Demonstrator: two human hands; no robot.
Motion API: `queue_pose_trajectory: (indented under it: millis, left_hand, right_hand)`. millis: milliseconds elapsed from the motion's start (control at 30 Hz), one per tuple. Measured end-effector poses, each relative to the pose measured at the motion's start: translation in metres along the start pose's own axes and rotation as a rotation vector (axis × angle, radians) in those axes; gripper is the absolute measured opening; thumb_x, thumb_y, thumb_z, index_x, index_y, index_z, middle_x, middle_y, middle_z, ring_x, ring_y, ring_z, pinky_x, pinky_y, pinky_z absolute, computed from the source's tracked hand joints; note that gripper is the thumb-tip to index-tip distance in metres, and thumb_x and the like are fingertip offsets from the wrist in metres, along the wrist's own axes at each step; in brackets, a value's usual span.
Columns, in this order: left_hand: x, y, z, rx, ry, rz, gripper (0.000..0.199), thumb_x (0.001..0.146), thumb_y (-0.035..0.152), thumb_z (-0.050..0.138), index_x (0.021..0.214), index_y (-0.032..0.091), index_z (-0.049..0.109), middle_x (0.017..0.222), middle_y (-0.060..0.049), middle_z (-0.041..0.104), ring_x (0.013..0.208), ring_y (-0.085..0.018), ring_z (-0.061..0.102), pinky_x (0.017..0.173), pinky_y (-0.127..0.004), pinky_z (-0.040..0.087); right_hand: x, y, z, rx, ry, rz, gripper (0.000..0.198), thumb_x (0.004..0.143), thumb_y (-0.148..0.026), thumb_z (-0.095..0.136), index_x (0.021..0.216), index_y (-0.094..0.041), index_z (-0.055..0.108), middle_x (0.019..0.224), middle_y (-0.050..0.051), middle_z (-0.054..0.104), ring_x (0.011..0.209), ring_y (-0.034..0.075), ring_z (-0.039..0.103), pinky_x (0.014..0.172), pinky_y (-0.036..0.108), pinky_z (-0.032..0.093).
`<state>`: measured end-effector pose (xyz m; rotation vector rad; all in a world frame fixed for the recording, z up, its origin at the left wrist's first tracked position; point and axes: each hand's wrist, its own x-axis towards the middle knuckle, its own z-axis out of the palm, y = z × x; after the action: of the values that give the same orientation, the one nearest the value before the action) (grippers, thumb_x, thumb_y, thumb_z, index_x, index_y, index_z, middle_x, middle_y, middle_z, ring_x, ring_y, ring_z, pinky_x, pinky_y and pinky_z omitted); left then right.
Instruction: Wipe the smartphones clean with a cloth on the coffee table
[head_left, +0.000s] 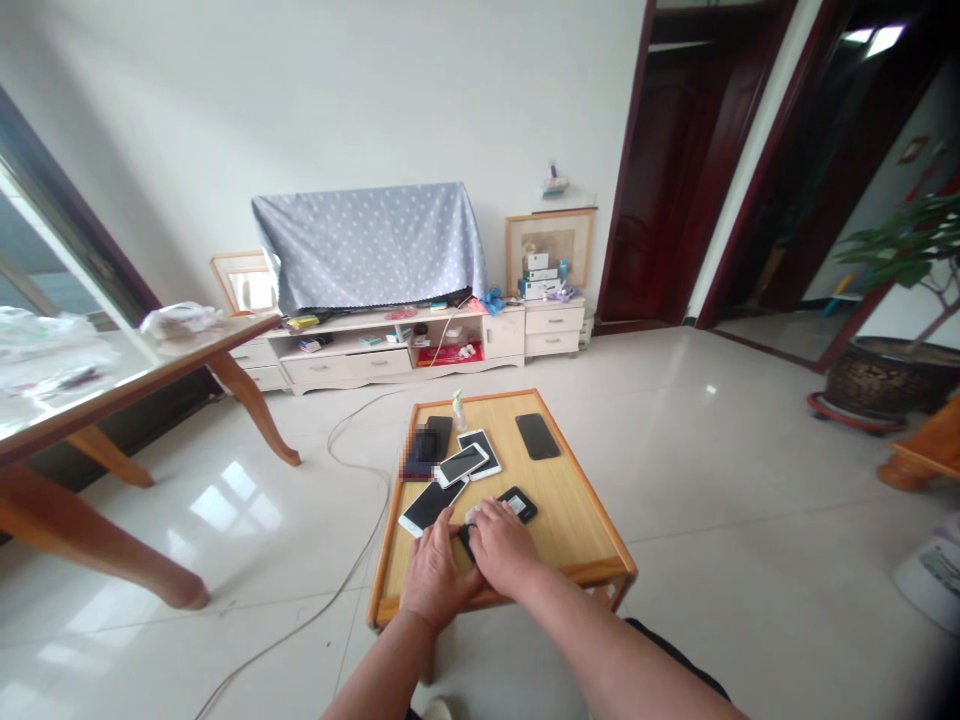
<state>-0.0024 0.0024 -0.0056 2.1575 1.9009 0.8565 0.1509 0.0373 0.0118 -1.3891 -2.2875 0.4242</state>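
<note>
A black phone lies slantwise at the near side of the small wooden table, a pale patch on its upper face. My right hand covers its middle, fingers pressed down on a small white wad that looks like tissue. Curled against the lower left end is my left hand, thumb and fingers around the dark edge. Just beyond the left fingers rests a white-framed phone. Another white phone overlaps it and a third white phone.
Another dark phone lies at the table's far right. A small spray bottle stands at the back, beside a dark, partly pixelated item. A cable runs over the floor at left, near a larger table.
</note>
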Motion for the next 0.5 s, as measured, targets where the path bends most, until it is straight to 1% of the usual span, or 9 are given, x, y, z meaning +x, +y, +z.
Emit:
queue_pose_trajectory:
  millis: [100,133,200,233,300,367,433,467,500]
  left_hand:
    - [0.000,-0.002,0.001,0.020,-0.020,0.010,0.083,0.074,0.039,0.066,0.147,0.018,0.033,0.126,-0.014,0.066,0.123,-0.033,0.057,0.106,-0.048,0.040]
    - [0.000,-0.002,0.001,0.025,-0.025,0.011,0.083,0.074,0.039,0.066,0.147,0.018,0.033,0.126,-0.014,0.066,0.123,-0.033,0.057,0.106,-0.048,0.040]
    - [0.000,-0.001,0.000,0.035,-0.031,0.005,0.084,0.071,0.040,0.068,0.146,0.018,0.035,0.125,-0.014,0.066,0.123,-0.034,0.057,0.107,-0.049,0.039]
    - [0.000,0.000,-0.001,0.039,-0.035,0.000,0.084,0.070,0.039,0.068,0.146,0.019,0.036,0.124,-0.013,0.067,0.123,-0.033,0.057,0.107,-0.049,0.039]
    - [0.001,0.003,-0.002,0.051,-0.041,-0.010,0.081,0.071,0.037,0.067,0.144,0.020,0.038,0.122,-0.011,0.067,0.122,-0.033,0.057,0.108,-0.049,0.039]
    - [0.001,0.005,-0.003,0.060,-0.049,-0.014,0.079,0.071,0.035,0.067,0.144,0.020,0.039,0.123,-0.010,0.067,0.123,-0.032,0.056,0.108,-0.050,0.038]
    - [0.001,0.006,-0.004,0.065,-0.051,-0.020,0.078,0.072,0.035,0.067,0.143,0.021,0.039,0.125,-0.011,0.066,0.124,-0.033,0.055,0.108,-0.050,0.038]
    - [0.001,0.006,-0.004,0.063,-0.053,-0.018,0.076,0.073,0.034,0.066,0.143,0.020,0.039,0.125,-0.011,0.066,0.124,-0.033,0.055,0.108,-0.050,0.038]
    - [0.001,0.005,-0.004,0.057,-0.059,-0.010,0.074,0.075,0.033,0.064,0.143,0.020,0.038,0.125,-0.011,0.066,0.124,-0.032,0.055,0.108,-0.050,0.038]
  right_hand:
    - [-0.003,-0.003,0.007,0.027,-0.038,-0.086,0.046,0.103,-0.029,0.037,0.141,-0.015,0.057,0.151,0.012,0.051,0.144,0.023,0.039,0.123,0.038,0.019]
    - [-0.002,-0.002,0.007,0.023,-0.044,-0.080,0.046,0.103,-0.030,0.037,0.141,-0.016,0.057,0.151,0.011,0.051,0.145,0.023,0.038,0.123,0.038,0.018]
    - [0.004,0.007,0.000,-0.009,-0.037,0.011,0.045,0.104,-0.032,0.036,0.140,-0.018,0.058,0.152,0.010,0.050,0.145,0.023,0.037,0.123,0.039,0.017]
    - [0.007,0.015,-0.006,-0.034,-0.027,0.085,0.045,0.104,-0.033,0.036,0.139,-0.019,0.059,0.152,0.009,0.050,0.146,0.023,0.036,0.123,0.040,0.017]
    - [0.013,0.029,-0.016,-0.061,0.002,0.190,0.047,0.105,-0.031,0.032,0.141,-0.013,0.056,0.154,0.015,0.045,0.147,0.027,0.033,0.123,0.047,0.016]
    - [0.013,0.034,-0.020,-0.075,0.017,0.247,0.049,0.104,-0.030,0.031,0.143,-0.009,0.053,0.156,0.019,0.042,0.148,0.030,0.031,0.122,0.050,0.015]
    - [0.004,0.026,-0.015,-0.071,0.006,0.212,0.050,0.104,-0.032,0.034,0.145,-0.009,0.052,0.157,0.018,0.041,0.149,0.030,0.030,0.123,0.048,0.015]
    - [-0.003,0.019,-0.010,-0.062,-0.010,0.163,0.050,0.103,-0.034,0.037,0.145,-0.011,0.052,0.157,0.015,0.041,0.149,0.028,0.029,0.124,0.045,0.015]
    - [-0.010,0.011,-0.005,-0.040,-0.026,0.073,0.050,0.104,-0.035,0.036,0.145,-0.012,0.052,0.157,0.014,0.042,0.149,0.027,0.030,0.124,0.043,0.015]
